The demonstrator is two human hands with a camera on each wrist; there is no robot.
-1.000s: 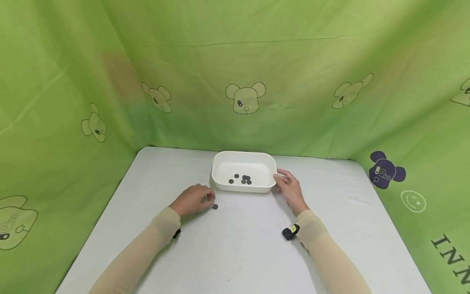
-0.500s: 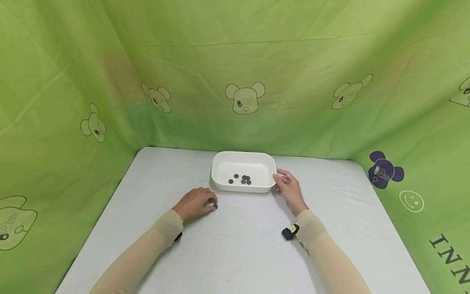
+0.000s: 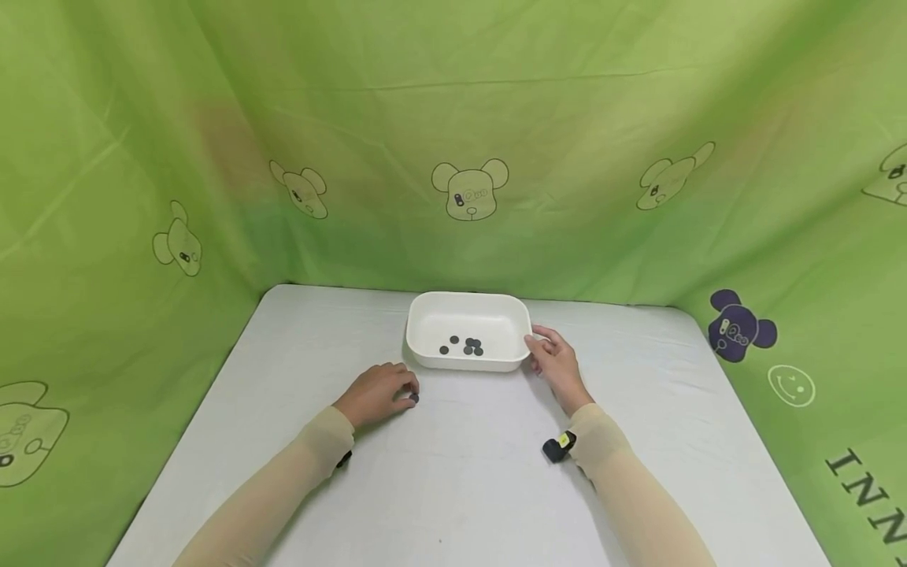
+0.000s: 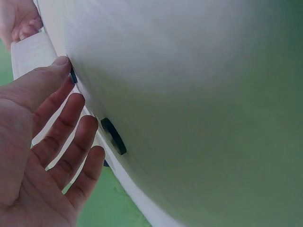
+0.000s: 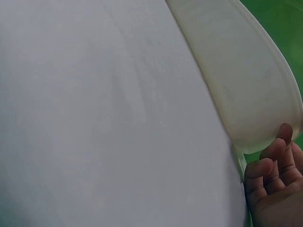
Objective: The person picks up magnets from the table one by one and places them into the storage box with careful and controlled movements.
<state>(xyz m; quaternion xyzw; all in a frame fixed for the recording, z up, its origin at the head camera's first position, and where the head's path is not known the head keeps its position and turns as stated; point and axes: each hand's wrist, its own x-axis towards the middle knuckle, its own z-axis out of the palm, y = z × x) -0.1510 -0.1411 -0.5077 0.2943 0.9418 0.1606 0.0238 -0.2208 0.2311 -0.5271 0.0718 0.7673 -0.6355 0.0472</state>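
My left hand (image 3: 379,393) is low over the table, thumb and index finger pinching a small dark round disc (image 3: 415,398) near the tabletop. In the left wrist view that disc (image 4: 73,75) shows between the two fingertips, while the other fingers stay loosely bent. A second dark disc (image 4: 113,136) is on the table beside those fingers; the hand hides it in the head view. My right hand (image 3: 558,365) holds the right end of a white rectangular tray (image 3: 468,365), its thumb at the rim. Several dark discs (image 3: 454,340) lie inside the tray.
The white-covered table (image 3: 446,472) has its far edge just behind the tray. Green curtains (image 3: 354,244) printed with bear heads hang at the back and sides. Black wrist cameras (image 3: 558,447) sit under both cuffs.
My left hand has moved slightly right, and its thumb and index finger have closed on the disc on the table. The right hand has stayed at the tray.
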